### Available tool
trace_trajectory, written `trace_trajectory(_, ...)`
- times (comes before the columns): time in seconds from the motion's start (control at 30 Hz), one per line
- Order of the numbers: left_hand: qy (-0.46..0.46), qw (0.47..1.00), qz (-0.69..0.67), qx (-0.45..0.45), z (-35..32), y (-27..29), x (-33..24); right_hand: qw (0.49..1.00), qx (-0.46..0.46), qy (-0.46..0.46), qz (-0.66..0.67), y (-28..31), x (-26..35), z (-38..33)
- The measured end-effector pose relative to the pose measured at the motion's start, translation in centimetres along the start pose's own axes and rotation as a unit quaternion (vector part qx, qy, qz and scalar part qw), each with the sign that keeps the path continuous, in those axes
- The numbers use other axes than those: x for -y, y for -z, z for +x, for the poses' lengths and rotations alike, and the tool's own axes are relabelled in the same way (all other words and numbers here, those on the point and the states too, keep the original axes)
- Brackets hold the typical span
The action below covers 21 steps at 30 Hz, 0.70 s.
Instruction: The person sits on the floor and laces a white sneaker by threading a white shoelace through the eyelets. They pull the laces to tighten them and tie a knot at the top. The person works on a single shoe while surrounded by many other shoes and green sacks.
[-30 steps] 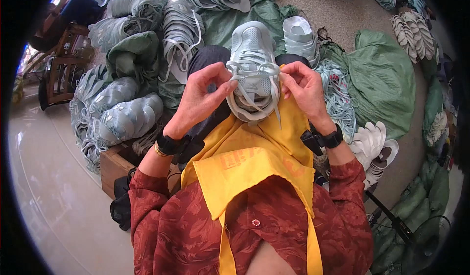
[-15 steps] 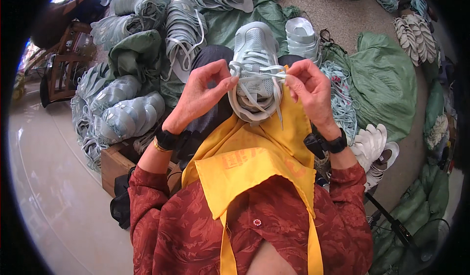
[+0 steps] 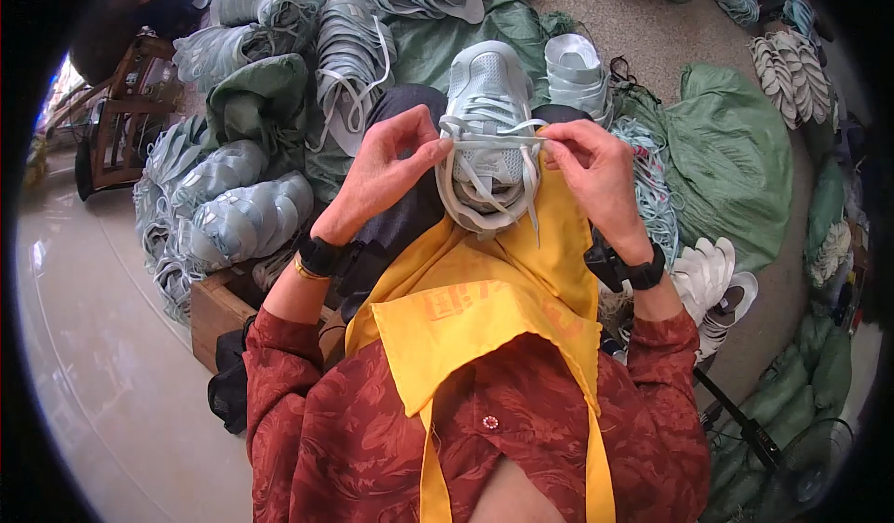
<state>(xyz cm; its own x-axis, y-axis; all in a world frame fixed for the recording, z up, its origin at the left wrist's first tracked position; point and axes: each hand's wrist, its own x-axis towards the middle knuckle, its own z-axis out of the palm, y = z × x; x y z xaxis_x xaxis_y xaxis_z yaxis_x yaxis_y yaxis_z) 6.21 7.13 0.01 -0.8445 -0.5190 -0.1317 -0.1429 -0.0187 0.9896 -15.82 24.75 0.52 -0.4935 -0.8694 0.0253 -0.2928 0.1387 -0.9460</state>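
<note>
A pale grey-green shoe upper rests across my knees, toe pointing away from me, over the yellow apron. A white shoelace runs in a taut line across its lacing area. My left hand pinches this lace at the shoe's left edge, between thumb and forefinger. On the other side my right hand grips the lace with bent fingers. Below them, loose lace ends hang over the tongue and the collar opening.
Stacked shoe uppers lie at the left, beside a wooden box. More stacked uppers stand ahead. A bundle of laces and a green sack are at the right, near white shoe parts.
The lace across the shoe has been drawn into a straighter, tighter line. My right hand has shifted slightly, its fingers now closer together; my left hand has barely moved.
</note>
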Motion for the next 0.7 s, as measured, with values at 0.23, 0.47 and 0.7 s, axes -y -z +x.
trace_trajectory(0.23, -0.002, 1.000, -0.001, 0.003, 0.1, 0.1, 0.2, 0.980, 0.104, -0.112, 0.129, 1.1, 2.1, 1.6)
trace_trajectory(0.47, 0.000, 1.000, -0.019, 0.004, 0.1, 0.0, 0.1, 0.980, 0.140, -0.083, 0.117, 1.1, 2.6, 2.1)
trace_trajectory(0.7, -0.010, 1.000, 0.014, -0.017, 0.3, 0.1, -0.2, 0.985, 0.050, 0.045, -0.161, 0.8, 1.9, 1.7)
